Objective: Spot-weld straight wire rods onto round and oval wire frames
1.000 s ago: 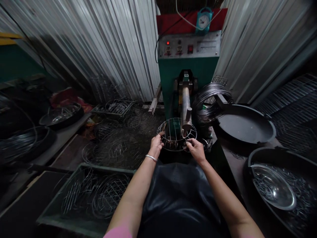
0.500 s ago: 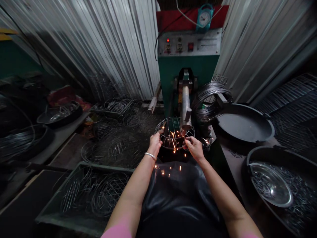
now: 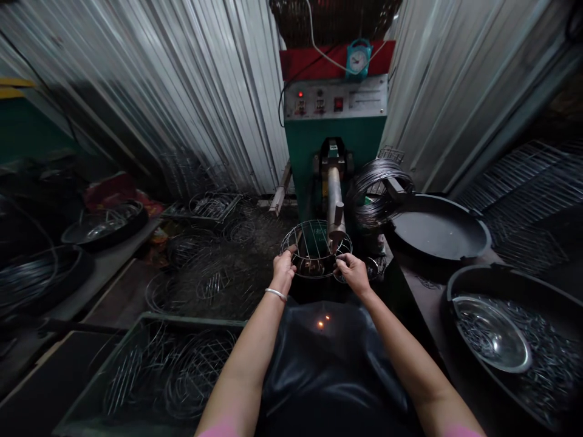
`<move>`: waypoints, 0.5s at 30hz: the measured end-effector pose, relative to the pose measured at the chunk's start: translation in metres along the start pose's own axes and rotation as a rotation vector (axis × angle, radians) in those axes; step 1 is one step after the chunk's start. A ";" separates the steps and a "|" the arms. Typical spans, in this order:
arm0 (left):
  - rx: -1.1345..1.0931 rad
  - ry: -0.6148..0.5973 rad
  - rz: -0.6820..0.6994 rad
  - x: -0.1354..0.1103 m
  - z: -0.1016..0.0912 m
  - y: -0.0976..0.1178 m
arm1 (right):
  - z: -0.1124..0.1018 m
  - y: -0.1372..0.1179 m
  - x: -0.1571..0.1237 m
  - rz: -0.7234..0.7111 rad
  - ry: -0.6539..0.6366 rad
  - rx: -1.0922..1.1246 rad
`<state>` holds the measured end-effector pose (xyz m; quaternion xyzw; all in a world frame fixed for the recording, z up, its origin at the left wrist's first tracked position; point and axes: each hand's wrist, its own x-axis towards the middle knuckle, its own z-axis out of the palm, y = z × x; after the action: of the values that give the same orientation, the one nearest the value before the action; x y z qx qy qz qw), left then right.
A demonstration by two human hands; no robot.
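Note:
A round wire grid (image 3: 310, 243) sits under the metal arm (image 3: 335, 203) of a green welding machine (image 3: 334, 133). My left hand (image 3: 283, 269) grips the grid's near left rim, fingers closed around the wire. At the near right rim my right hand (image 3: 353, 271) pinches the grid next to the arm's tip. Two small sparks (image 3: 322, 321) glow on the black apron (image 3: 332, 370) over my lap.
A tray of finished wire grids (image 3: 168, 370) lies at the lower left, with more grids (image 3: 204, 279) heaped behind it. Right of the machine are a wire coil (image 3: 378, 182), a black pan (image 3: 437, 227), and a tub (image 3: 523, 340) holding short wire pieces and a steel bowl (image 3: 492, 334).
A burst of sparks flew at the grid half a second ago and has died down to two embers on the apron. Both hands keep their hold on the grid.

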<state>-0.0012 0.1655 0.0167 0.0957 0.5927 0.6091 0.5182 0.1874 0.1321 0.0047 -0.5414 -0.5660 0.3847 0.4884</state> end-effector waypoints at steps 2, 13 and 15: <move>0.009 0.018 -0.004 0.000 0.000 0.000 | 0.002 -0.002 0.002 -0.007 0.001 -0.002; 0.147 -0.093 -0.190 -0.006 -0.018 0.016 | -0.116 0.020 -0.069 -0.059 0.212 -0.327; 0.232 -0.102 -0.203 0.001 -0.019 0.020 | -0.186 0.044 -0.095 0.182 0.364 -0.592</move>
<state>-0.0256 0.1587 0.0271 0.1253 0.6388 0.4753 0.5919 0.3722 0.0257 -0.0083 -0.7673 -0.5060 0.1432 0.3670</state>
